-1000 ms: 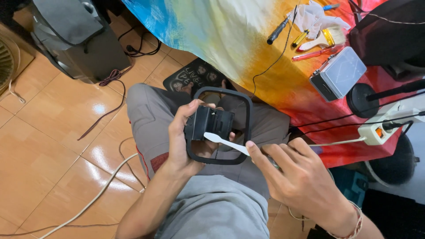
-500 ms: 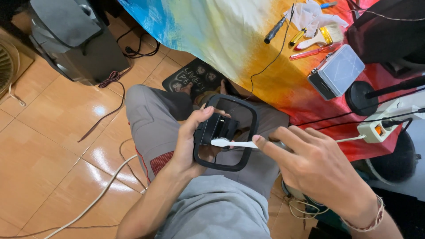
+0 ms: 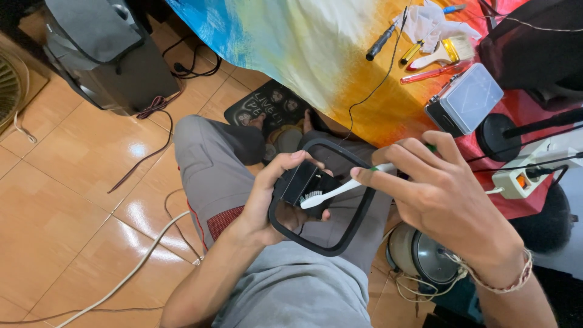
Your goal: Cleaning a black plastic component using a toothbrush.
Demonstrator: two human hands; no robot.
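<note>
Toothbrush (image 3: 337, 190), white, lies across the middle of the view, bristle head on the black block of a black loop frame (image 3: 322, 197) held over the lap.

Far left, about 10 o'clock: dark speaker cabinet (image 3: 106, 54) on the tiled floor (image 3: 67, 182), cables trailing beside it; a white cord (image 3: 133, 267) runs off toward 7 o'clock.

Left hand (image 3: 273, 200): closed around the block of the frame, thumb on top, fingers wrapped beneath. Against the picture half a second ago the grip is unchanged, and the frame sits in much the same spot on the grey trousers.

Right hand (image 3: 437, 194): fingers pinched on the toothbrush handle, forefinger laid along it. Earlier the brush head lay at the frame's left rim; now it sits lower on the block, just at the left thumb, and the handle slopes up toward 2 o'clock.

Upper right, 1 to 2 o'clock: table under a multicoloured cloth (image 3: 291, 48) carrying a black screwdriver (image 3: 382, 39), a paintbrush (image 3: 446, 53), a clear-lidded box (image 3: 464, 100). At 3 o'clock, a white power strip (image 3: 516, 179).
</note>
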